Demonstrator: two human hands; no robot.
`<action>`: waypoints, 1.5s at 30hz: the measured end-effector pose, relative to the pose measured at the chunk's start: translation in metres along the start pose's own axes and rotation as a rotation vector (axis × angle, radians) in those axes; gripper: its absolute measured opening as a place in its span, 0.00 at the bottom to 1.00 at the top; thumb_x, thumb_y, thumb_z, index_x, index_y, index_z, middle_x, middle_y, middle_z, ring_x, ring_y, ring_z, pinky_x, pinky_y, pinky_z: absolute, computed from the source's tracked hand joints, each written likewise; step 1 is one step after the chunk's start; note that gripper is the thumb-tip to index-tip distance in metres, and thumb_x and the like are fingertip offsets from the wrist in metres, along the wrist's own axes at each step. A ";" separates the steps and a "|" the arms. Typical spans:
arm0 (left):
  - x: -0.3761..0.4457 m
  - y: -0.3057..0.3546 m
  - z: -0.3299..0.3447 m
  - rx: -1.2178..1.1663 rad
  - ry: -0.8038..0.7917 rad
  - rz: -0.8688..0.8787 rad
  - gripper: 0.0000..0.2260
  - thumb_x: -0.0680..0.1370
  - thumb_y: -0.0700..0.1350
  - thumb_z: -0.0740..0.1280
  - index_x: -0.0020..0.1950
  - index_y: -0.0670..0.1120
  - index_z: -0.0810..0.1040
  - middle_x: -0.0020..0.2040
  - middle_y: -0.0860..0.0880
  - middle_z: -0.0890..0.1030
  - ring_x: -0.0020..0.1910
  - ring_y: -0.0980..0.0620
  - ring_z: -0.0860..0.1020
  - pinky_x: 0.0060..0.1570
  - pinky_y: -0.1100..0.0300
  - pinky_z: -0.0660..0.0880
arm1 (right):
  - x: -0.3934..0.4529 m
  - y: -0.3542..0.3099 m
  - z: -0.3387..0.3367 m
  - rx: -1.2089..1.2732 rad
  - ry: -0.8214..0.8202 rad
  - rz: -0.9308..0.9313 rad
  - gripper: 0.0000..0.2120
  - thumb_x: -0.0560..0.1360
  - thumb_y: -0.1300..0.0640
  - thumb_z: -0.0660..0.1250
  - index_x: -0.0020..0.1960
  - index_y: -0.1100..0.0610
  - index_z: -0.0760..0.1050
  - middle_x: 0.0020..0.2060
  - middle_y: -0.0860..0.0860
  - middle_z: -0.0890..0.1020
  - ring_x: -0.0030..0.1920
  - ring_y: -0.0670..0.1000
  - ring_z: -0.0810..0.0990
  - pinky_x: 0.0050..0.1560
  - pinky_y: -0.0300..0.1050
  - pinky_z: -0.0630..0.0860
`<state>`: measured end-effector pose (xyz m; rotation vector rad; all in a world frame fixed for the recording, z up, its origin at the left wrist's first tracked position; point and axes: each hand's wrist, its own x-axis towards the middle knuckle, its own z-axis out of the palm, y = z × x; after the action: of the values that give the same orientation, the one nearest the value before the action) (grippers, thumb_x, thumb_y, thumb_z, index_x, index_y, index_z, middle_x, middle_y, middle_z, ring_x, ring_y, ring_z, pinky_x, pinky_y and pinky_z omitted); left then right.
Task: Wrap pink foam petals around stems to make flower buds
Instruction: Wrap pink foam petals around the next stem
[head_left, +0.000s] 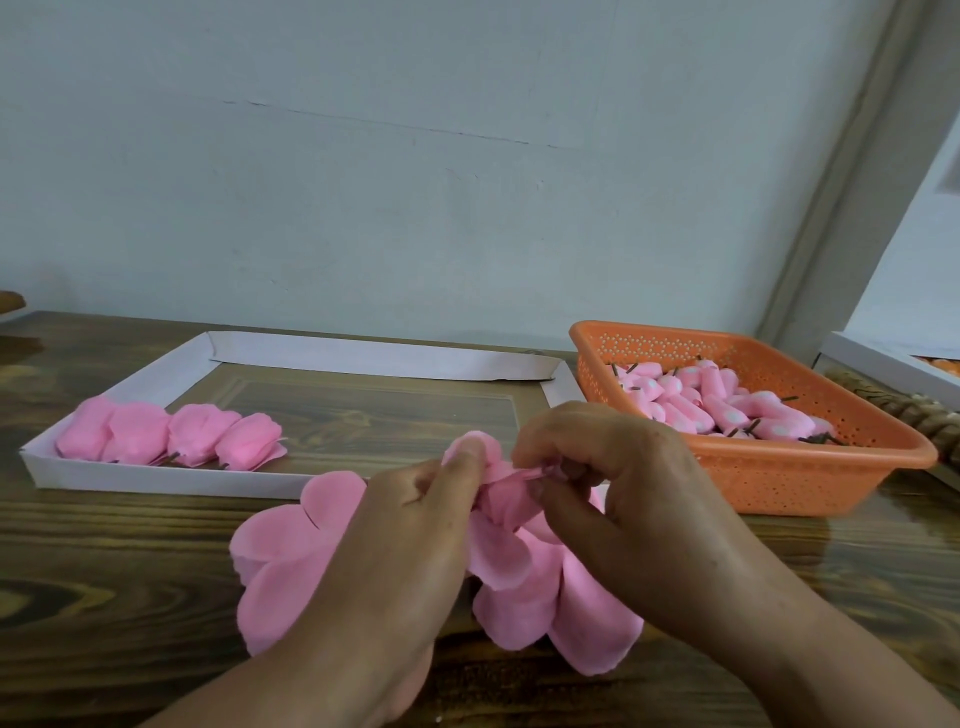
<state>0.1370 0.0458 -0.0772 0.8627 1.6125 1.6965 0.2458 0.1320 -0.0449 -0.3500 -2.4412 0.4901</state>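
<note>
A pile of flat pink foam petal sheets lies on the wooden table in front of me. Above it, my left hand and my right hand both pinch one pink petal piece, gathered and bunched between the fingertips. The stem inside it is hidden by my fingers. Several wrapped pink flowers with short brown stems lie in a row at the left of a shallow white cardboard tray. An orange plastic basket at the right holds several small pink buds on brown stems.
The table meets a pale blue-grey wall at the back. A white box and a brown twisted bundle sit at the far right edge, behind the basket. A door frame rises at the right.
</note>
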 end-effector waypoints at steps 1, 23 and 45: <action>0.000 -0.001 0.000 -0.009 -0.012 0.000 0.17 0.75 0.56 0.60 0.40 0.49 0.84 0.42 0.43 0.85 0.47 0.43 0.83 0.56 0.42 0.76 | 0.000 0.000 0.000 0.003 -0.008 0.000 0.12 0.68 0.72 0.65 0.39 0.56 0.78 0.35 0.44 0.77 0.37 0.41 0.73 0.38 0.30 0.67; 0.002 -0.015 -0.007 0.417 -0.094 0.252 0.12 0.82 0.47 0.56 0.54 0.55 0.80 0.40 0.61 0.83 0.42 0.68 0.79 0.40 0.77 0.70 | 0.001 0.001 0.004 0.071 0.028 0.115 0.11 0.70 0.66 0.70 0.45 0.51 0.81 0.35 0.40 0.73 0.40 0.38 0.74 0.41 0.29 0.69; -0.007 0.002 -0.005 0.371 -0.198 0.340 0.16 0.79 0.46 0.57 0.46 0.67 0.79 0.36 0.60 0.82 0.36 0.60 0.79 0.37 0.67 0.76 | -0.001 0.000 0.004 0.115 0.044 0.158 0.12 0.67 0.68 0.70 0.36 0.50 0.77 0.35 0.43 0.74 0.34 0.43 0.74 0.35 0.33 0.69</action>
<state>0.1373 0.0374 -0.0758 1.5121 1.7418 1.4847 0.2439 0.1305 -0.0479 -0.5016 -2.3416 0.6800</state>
